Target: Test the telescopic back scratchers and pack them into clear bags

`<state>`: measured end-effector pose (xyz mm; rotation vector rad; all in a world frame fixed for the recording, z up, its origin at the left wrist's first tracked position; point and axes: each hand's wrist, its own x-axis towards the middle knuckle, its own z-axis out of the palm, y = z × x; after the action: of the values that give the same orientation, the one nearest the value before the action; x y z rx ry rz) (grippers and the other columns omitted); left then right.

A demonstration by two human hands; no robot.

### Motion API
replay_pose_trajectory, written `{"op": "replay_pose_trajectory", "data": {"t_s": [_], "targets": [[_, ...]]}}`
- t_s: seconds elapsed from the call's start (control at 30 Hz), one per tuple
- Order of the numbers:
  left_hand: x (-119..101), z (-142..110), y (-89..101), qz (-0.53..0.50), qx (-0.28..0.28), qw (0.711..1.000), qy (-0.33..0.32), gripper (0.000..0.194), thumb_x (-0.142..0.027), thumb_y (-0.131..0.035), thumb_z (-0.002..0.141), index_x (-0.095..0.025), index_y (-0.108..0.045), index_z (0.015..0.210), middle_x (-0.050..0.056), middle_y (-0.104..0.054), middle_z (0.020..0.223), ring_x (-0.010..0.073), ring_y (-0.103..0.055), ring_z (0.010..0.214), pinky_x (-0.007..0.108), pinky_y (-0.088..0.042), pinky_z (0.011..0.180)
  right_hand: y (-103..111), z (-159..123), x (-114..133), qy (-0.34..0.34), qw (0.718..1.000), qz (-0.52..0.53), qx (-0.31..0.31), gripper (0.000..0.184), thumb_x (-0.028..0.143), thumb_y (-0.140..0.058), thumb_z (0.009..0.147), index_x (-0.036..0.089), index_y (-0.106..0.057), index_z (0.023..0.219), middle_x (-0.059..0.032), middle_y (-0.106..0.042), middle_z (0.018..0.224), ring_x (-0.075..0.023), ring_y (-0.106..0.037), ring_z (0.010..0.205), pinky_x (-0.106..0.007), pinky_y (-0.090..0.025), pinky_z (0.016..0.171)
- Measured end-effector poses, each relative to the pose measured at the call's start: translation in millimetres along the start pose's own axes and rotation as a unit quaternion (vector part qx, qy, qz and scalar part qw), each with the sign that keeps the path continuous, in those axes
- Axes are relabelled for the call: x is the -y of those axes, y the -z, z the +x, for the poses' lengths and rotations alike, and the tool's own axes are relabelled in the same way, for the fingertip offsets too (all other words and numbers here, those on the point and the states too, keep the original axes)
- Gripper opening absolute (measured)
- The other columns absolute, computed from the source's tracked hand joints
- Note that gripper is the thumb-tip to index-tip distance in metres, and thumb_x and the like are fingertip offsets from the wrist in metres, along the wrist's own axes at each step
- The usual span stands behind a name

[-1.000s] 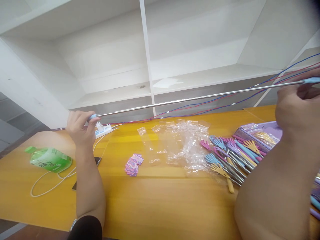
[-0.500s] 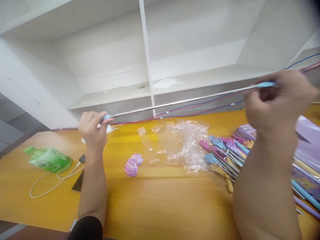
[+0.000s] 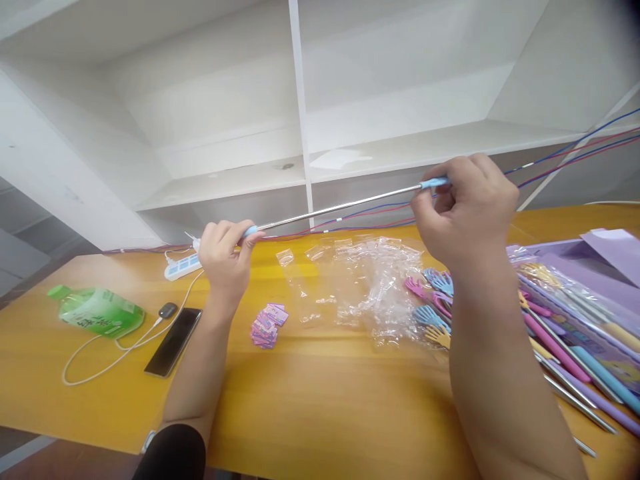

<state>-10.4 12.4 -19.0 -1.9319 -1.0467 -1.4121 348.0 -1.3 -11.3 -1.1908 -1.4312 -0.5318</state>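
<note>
A telescopic back scratcher with a metal rod and light blue ends spans the gap between my hands, above the table's back edge. My left hand is closed around its left end, with only a bit of blue showing. On the right, my right hand pinches the other blue end; part of that end is hidden by the fingers. Below my right forearm lie several more back scratchers with pink, blue and yellow hand-shaped heads, partly covered by the arm. Clear plastic bags are spread beneath the rod.
Small printed cards lie mid-table. To the left are a green bottle, a phone, a white cable and a power strip. A purple box with bagged scratchers stands at right. White shelving rises behind.
My hands have come closer together, the right one moving left and the left one moving right. The rod between them has become much shorter. Both hands keep their hold.
</note>
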Motion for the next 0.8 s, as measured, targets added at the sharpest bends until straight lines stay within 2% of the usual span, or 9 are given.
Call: {"op": "replay_pose_trajectory", "data": {"t_s": [0.13,0.3,0.4,0.53,0.67,0.8], "targets": [[-7,-3,-2.1,-0.006,-0.004,1.0,-0.001,0.041,-0.059,-0.062,0.104,-0.024,-0.079,0.093,0.005,-0.067,0.076,0.0203,-0.047,0.074,0.035,-0.036,0.073,0,0,0,0.013,1.0,-0.001,-0.02,0.008,0.023,-0.057,0.084,0.019,-0.064,0.086,0.0004,-0.047,0.074,-0.0097,-0.044,0.063,-0.027,-0.037,0.069],[-20,-8,-7.0,-0.037,0.019,0.999,0.019,0.036,-0.054,-0.064,0.104,-0.024,-0.078,0.093,0.003,-0.068,0.076,0.0192,-0.047,0.073,0.034,-0.036,0.073,4,1,-1,0.001,1.0,-0.015,-0.019,0.011,0.027,-0.056,0.081,0.019,-0.064,0.085,-0.0003,-0.047,0.076,-0.0096,-0.042,0.061,-0.028,-0.037,0.068],[-29,-10,-9.3,-0.044,0.032,0.998,0.034,0.037,-0.054,-0.063,0.105,-0.023,-0.078,0.093,0.003,-0.069,0.077,0.0186,-0.05,0.073,0.033,-0.038,0.073,6,0,5,-0.014,1.0,-0.023,0.003,0.013,0.028,-0.055,0.083,0.02,-0.064,0.087,-0.0015,-0.05,0.079,-0.0107,-0.043,0.063,-0.029,-0.039,0.071],[-37,-12,-9.7,-0.049,0.045,0.997,0.043,0.035,-0.052,-0.063,0.106,-0.022,-0.077,0.093,0.002,-0.067,0.075,0.0174,-0.05,0.072,0.033,-0.039,0.074,5,-6,25,-0.011,0.998,-0.009,0.055,0.014,0.028,-0.056,0.09,0.021,-0.066,0.096,-0.0061,-0.059,0.097,-0.0132,-0.048,0.068,-0.032,-0.044,0.076],[-38,-11,-8.1,-0.05,0.047,0.997,0.04,0.034,-0.051,-0.063,0.106,-0.022,-0.076,0.093,0.001,-0.068,0.076,0.0172,-0.05,0.072,0.033,-0.04,0.074,4,-11,42,-0.027,0.993,-0.005,0.117,0.015,0.029,-0.055,0.096,0.023,-0.067,0.103,-0.0108,-0.061,0.11,-0.0181,-0.055,0.078,-0.035,-0.045,0.073],[-40,-11,-6.4,-0.044,0.039,0.998,0.035,0.035,-0.052,-0.063,0.106,-0.022,-0.076,0.093,0.002,-0.067,0.075,0.0175,-0.05,0.072,0.033,-0.039,0.073,5,-12,46,-0.028,0.992,-0.014,0.12,0.015,0.03,-0.054,0.096,0.024,-0.066,0.104,-0.011,-0.062,0.109,-0.0183,-0.055,0.075,-0.036,-0.046,0.073]]}}
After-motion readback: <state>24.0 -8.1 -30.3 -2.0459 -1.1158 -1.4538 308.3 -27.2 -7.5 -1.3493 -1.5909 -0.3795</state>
